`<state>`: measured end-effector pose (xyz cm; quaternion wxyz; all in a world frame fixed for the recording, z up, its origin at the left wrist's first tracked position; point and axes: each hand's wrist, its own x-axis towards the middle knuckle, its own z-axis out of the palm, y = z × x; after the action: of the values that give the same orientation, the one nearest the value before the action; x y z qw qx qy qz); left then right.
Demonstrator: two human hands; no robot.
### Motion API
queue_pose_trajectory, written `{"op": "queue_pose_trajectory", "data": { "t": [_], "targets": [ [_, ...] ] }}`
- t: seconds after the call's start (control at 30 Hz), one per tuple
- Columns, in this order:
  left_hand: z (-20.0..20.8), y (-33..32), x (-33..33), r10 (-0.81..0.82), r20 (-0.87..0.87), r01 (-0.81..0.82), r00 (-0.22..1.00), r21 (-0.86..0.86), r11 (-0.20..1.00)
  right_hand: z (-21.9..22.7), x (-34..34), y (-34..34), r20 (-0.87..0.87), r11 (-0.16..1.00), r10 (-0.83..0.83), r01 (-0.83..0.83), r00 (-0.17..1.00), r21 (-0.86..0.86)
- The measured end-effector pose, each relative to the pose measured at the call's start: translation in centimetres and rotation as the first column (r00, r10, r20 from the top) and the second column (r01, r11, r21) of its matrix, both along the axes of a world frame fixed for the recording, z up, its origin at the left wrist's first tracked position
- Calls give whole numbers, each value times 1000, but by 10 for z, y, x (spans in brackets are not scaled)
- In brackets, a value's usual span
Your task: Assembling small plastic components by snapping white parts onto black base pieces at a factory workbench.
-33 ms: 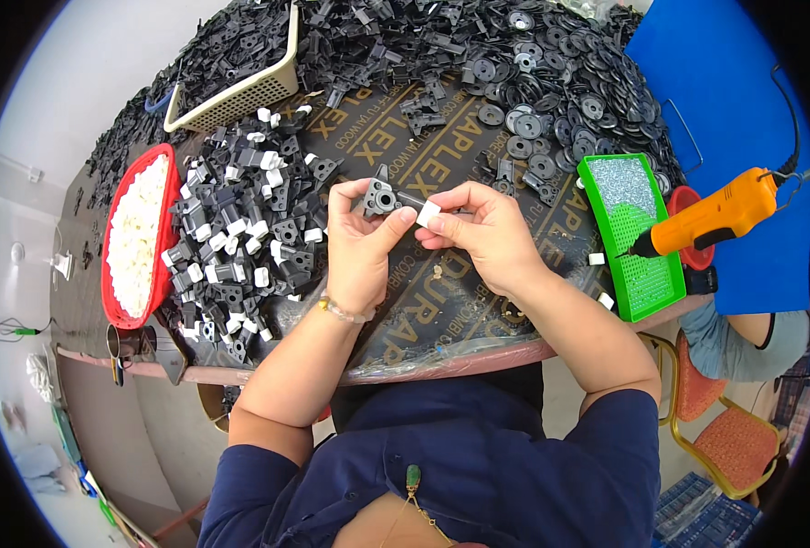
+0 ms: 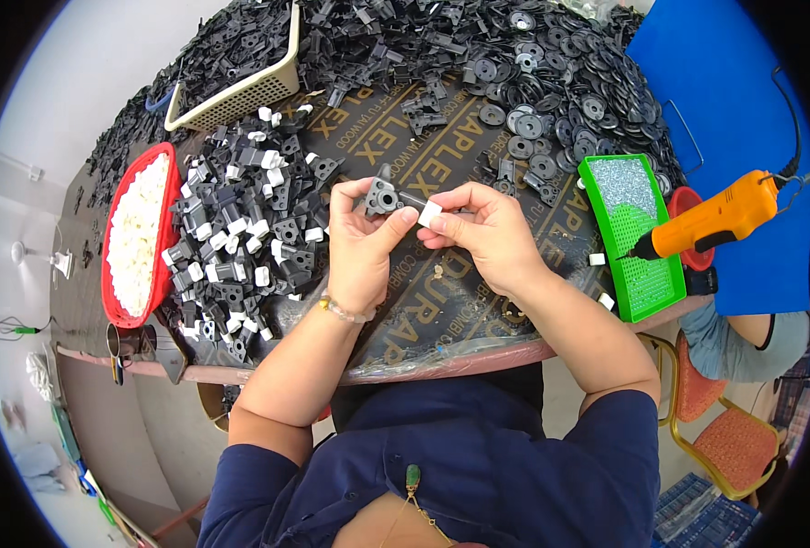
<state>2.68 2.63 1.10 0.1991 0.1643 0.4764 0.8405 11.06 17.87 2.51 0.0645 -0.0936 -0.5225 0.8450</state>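
Over the middle of the table, my left hand [image 2: 361, 242] pinches a black plastic bracket [image 2: 383, 197] between thumb and fingers. The bracket has a flat face with a round hole and an arm pointing right. A small white plastic cap [image 2: 429, 215] sits at the end of that arm, gripped by the thumb and fingers of my right hand [image 2: 487, 233]. How far the cap is pushed onto the bracket cannot be made out. Left of my hands lies a heap of black brackets with white caps [image 2: 240, 228].
A red basket [image 2: 169, 233] of white caps stands left, a beige basket [image 2: 231, 111] behind. Black discs [image 2: 597, 110] and loose brackets [image 2: 386, 41] pile up at the back. On the right, an orange electric screwdriver [image 2: 715, 215] hangs over a green tray [image 2: 638, 306] of screws.
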Motion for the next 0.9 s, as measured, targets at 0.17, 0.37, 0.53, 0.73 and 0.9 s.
{"op": "queue_pose_trajectory", "data": {
  "t": [0.17,0.37,0.53,0.73,0.9],
  "targets": [
    [3,-10,-15,-385,201,366,900,130,922,-4,-3,3,-178,966,44,4,983,257],
    [14,-4,-5,-483,361,332,798,404,852,31,-18,5,-242,964,165,-105,956,243],
    [-35,-10,-27,-396,416,258,819,349,901,56,-67,-38,-239,780,227,-30,944,624],
    [-29,-5,-29,-391,413,254,823,349,902,52,-177,-104,-435,459,365,247,823,853],
    [-31,-5,-37,-270,562,160,782,237,958,47,-227,-93,-407,283,392,313,825,907]
  ]
}}
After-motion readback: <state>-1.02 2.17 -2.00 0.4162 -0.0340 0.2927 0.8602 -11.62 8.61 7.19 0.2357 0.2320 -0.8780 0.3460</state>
